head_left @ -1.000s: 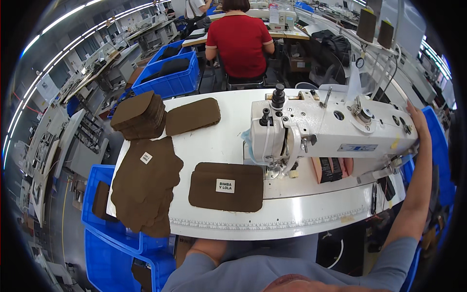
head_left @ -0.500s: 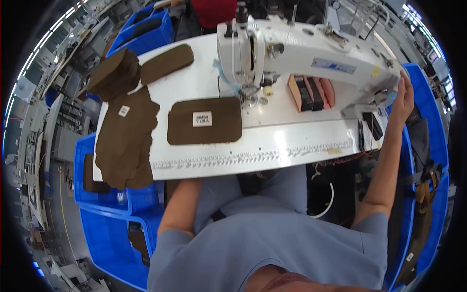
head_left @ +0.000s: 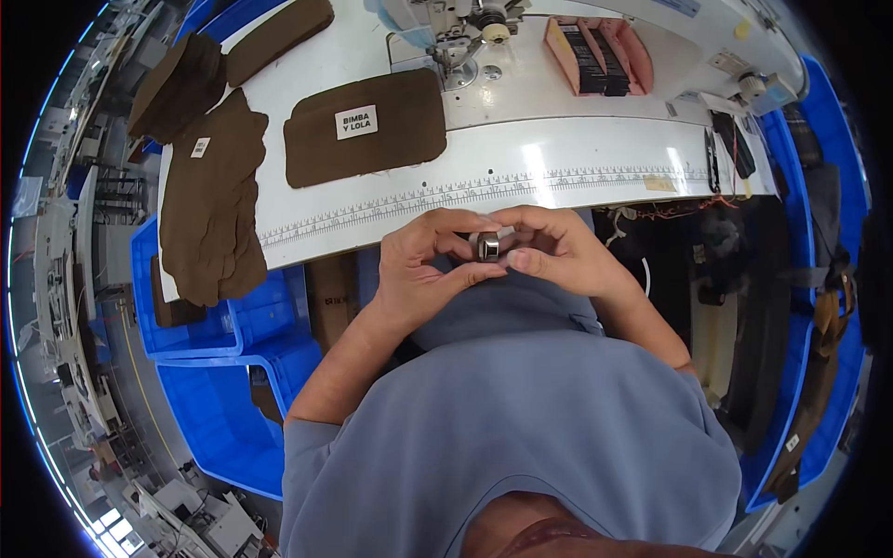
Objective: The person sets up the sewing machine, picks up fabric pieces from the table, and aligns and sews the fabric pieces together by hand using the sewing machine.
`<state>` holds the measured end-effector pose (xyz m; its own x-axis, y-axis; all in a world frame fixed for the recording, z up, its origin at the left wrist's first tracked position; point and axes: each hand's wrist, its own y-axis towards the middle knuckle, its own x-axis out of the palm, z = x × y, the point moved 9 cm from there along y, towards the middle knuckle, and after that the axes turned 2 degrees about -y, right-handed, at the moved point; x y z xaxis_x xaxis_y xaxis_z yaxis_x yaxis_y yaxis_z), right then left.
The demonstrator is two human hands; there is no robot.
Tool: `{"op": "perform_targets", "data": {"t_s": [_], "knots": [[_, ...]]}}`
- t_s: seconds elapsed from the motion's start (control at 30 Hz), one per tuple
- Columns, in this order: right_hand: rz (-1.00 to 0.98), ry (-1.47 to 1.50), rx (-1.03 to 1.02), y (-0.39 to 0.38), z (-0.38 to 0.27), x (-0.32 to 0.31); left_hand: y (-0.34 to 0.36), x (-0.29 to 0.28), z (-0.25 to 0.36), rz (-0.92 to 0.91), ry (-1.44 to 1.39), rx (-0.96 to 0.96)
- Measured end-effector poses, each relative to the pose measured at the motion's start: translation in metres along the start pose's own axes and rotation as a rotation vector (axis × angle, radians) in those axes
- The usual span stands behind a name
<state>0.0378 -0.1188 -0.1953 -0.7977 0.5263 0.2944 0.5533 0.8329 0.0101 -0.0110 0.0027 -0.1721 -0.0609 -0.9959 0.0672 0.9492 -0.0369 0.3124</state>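
both hands pinch a small metal spool at mid-frame

the left hand [head_left: 423, 265] and the right hand [head_left: 558, 253] meet at the centre of the frame, just below the near edge of the white sewing table [head_left: 558, 163]. between them sits a small round silver metal bobbin [head_left: 488, 245], gripped by the fingertips of both hands: thumbs and forefingers closed around it, the other fingers curled in. the hands hang above the person's lap, over the grey-blue shirt [head_left: 521, 418] that fills the lower middle.

on the table, upper centre-left, lies a flat dark brown fabric panel with a white label [head_left: 367, 126], well apart from the hands. further left a stack of brown fabric pieces [head_left: 209, 200] droops over the table's end. at the top edge, the foot of the sewing machine [head_left: 465, 37] shows. blue plastic bins [head_left: 223, 391] stand at lower left.
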Motion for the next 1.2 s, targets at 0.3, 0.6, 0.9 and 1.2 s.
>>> {"op": "perform_targets", "data": {"t_s": [0.3, 0.6, 0.9, 1.2], "knots": [[0.124, 0.104, -0.003, 0.006, -0.001, -0.006, 0.013, 0.002, 0.015, 0.112, 0.514, 0.333], [0.191, 0.087, 0.005, 0.005, 0.004, -0.018, 0.018, -0.001, 0.011, 0.165, 0.529, 0.312], [0.287, -0.089, -0.098, -0.001, -0.005, -0.019, 0.018, -0.007, 0.006, 0.189, 0.474, 0.265], [0.335, -0.316, -0.116, -0.003, -0.019, -0.025, 0.02, 0.006, 0.015, 0.112, 0.698, 0.334]]}}
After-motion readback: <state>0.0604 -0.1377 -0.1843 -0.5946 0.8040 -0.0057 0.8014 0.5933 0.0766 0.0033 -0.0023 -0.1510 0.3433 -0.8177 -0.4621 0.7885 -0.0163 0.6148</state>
